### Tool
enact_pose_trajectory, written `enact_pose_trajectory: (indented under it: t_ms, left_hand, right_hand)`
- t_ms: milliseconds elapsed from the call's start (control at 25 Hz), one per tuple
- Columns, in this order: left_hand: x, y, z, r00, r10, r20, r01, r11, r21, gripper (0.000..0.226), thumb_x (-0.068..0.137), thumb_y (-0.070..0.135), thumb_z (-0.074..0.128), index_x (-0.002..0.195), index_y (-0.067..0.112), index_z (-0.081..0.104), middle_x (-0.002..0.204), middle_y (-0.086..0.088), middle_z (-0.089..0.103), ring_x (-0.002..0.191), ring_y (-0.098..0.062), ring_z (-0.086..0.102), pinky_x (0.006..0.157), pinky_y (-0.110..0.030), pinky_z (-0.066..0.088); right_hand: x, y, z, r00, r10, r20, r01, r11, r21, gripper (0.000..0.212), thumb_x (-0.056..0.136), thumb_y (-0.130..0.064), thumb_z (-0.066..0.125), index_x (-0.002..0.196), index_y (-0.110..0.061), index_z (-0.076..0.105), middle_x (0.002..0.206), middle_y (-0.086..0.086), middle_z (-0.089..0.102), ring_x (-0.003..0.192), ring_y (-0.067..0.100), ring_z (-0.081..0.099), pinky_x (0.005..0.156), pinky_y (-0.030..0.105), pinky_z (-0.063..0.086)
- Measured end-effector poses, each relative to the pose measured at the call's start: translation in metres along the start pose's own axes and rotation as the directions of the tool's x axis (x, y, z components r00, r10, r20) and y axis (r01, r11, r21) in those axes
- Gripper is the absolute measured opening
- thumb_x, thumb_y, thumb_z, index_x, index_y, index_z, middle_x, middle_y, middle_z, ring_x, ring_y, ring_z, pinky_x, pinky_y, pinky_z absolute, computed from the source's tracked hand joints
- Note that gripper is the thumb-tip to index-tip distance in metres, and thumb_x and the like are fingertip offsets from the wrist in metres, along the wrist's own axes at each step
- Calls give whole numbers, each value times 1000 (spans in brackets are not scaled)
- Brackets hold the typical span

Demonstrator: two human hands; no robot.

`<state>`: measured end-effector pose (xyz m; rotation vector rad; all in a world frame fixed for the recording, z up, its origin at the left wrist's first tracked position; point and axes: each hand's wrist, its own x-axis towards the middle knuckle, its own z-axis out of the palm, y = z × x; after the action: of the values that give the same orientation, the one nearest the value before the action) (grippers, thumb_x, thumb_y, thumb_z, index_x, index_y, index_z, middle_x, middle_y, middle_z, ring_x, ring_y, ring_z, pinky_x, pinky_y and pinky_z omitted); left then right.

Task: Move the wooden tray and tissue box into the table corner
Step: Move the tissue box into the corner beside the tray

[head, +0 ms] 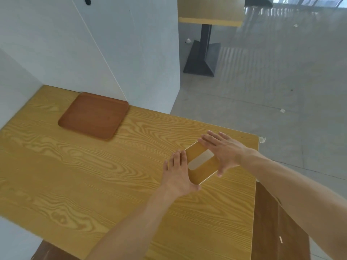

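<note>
tissue box (201, 162), between both flat hands

The person's left hand (179, 173) and right hand (223, 151) are bare: no gloves, rings or watch. Both forearms are uncovered, with no sleeve in view.

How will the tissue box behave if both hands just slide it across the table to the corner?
The tissue box looks rigid: straight edges, flat wood-look top. It should slide as one piece. Low and flat, it seems unlikely to tip. The table looks smooth, so it may skid or twist if the left hand and right hand, flanking it, push unevenly.
</note>
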<state>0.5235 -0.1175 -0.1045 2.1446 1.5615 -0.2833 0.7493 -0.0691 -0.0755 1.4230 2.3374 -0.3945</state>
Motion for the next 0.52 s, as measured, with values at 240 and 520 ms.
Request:
enact_pose_trajectory:
  t_ms: [240,520]
  left_hand:
    - [1,-19,-25,987,147,62,-151,985,77,137,57,64,77,154,17,-10,161,-11,3,148,-35,6,120,-48,16]
    - [-18,-56,-61,962,254,99,-264,958,111,139,60,59,79,154,21,-15,163,-3,-4,150,-31,1,121,-45,10]
  right_hand:
    - [-15,-25,12,992,61,-109,-54,996,70,146,47,-81,72,157,-16,1,164,9,15,151,26,11,123,40,7]
    - [-35,-71,-2,959,136,-248,-97,982,164,139,50,-85,65,155,-13,8,156,7,24,145,26,16,121,38,12]
